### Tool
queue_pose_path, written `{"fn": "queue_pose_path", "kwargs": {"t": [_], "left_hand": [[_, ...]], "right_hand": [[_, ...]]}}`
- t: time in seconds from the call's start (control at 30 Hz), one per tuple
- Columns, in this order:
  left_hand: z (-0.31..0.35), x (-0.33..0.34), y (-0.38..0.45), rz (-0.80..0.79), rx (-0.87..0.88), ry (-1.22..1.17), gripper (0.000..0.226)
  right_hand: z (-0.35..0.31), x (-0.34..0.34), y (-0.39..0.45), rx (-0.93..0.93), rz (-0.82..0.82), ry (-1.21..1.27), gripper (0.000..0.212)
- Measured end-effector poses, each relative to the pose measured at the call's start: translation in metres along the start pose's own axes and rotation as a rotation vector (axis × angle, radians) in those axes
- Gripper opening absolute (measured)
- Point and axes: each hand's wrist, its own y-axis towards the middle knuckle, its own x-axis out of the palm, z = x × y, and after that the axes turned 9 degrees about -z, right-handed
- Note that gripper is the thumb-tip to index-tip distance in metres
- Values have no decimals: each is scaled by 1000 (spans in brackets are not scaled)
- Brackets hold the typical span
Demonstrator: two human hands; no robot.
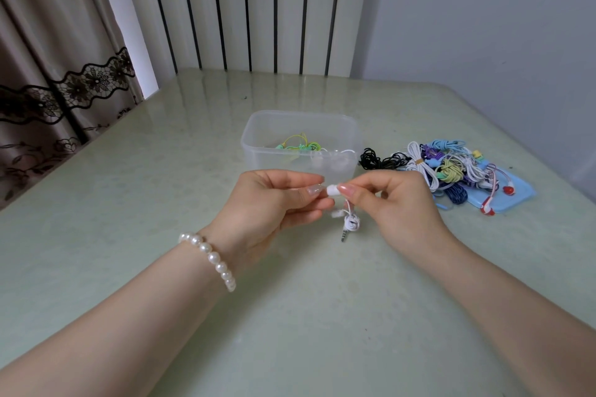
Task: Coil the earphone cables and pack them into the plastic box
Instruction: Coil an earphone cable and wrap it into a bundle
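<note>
Nothing to read from where I stand — no label, brand, number or sign shows on anything in view.

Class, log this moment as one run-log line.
hands: left and right pinch white earphones | cable: coiled, plug hanging | plastic box: holds green set | pile: waiting

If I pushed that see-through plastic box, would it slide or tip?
Probably slide: the plastic box sits low and wide on a glossy table. It likely feels light, holding only a few earphones. Tipping seems unlikely.
</note>
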Motion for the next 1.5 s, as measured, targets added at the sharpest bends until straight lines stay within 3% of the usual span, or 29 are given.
{"fn": "queue_pose_path", "kwargs": {"t": [0.2, 0.3, 0.47, 0.53, 0.63, 0.77, 0.87, 1.0, 1.23, 1.33, 1.4, 1.5], "left_hand": [[0, -2, 1, -7, 51, 202, 11], [2, -5, 1, 60, 58, 446, 12], [-1, -1, 1, -35, 39, 584, 31], [-5, 2, 0, -87, 24, 583, 38], [-9, 2, 1, -79, 33, 534, 24], [-7, -1, 3, -27, 74, 461, 15], [-6, -2, 3, -22, 102, 465, 14], [-7, 0, 1, -63, 63, 390, 12], [-3, -1, 0, -54, 43, 203, 9], [-3, -3, 1, -64, 40, 149, 9], [-3, -4, 1, -101, 17, 103, 11], [1, -5, 0, -144, -15, 68, 11]], "right_hand": [[0, -3, 2, 97, -71, 180, 20], [0, -4, 3, 130, -73, 274, 22], [-2, -6, 3, 174, -34, 385, 16], [-4, -6, 3, 197, -38, 390, 20], [-4, -6, 2, 215, -45, 382, 28], [-6, -7, 2, 224, -9, 343, 9], [-2, -7, 2, 277, 28, 194, 15], [0, -5, 1, 353, -39, 73, 26], [-12, -1, -3, 94, -99, 84, 4], [-12, 3, -7, 42, -173, 83, 16], [-13, 2, -6, 38, -146, 111, 4], [-11, 0, -4, 33, -70, 95, 15]]}}
